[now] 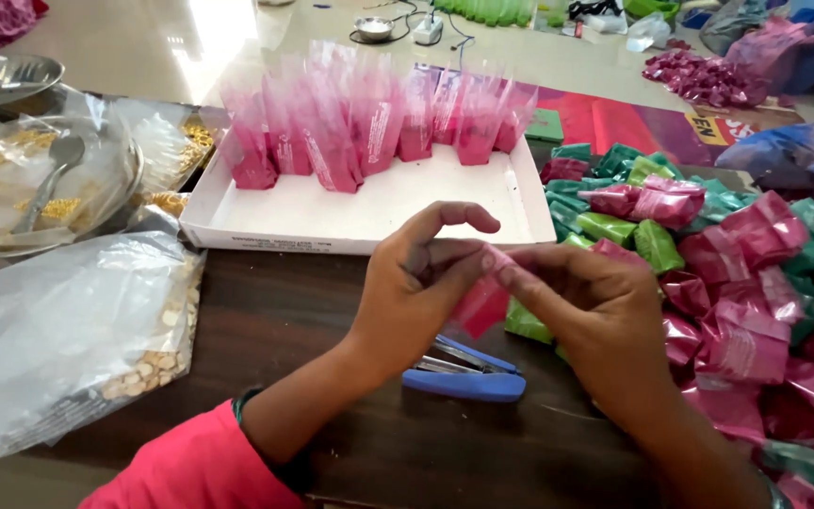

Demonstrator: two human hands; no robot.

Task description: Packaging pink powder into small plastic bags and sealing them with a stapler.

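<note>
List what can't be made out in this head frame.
- Pink packet: mostly hidden by the left hand and right hand; its top fold can't be seen.
- Blue stapler: upper part behind the hands.
- Pile of packets: cut off by the right edge.
- Far-floor items: too blurred to tell.

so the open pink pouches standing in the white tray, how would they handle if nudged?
The pouches are thin clear film, tops splayed, so probably floppy. Powder sits only at the bottom; likely light, tippy. They lean on each other in the tray, so one push may topple several.
</note>
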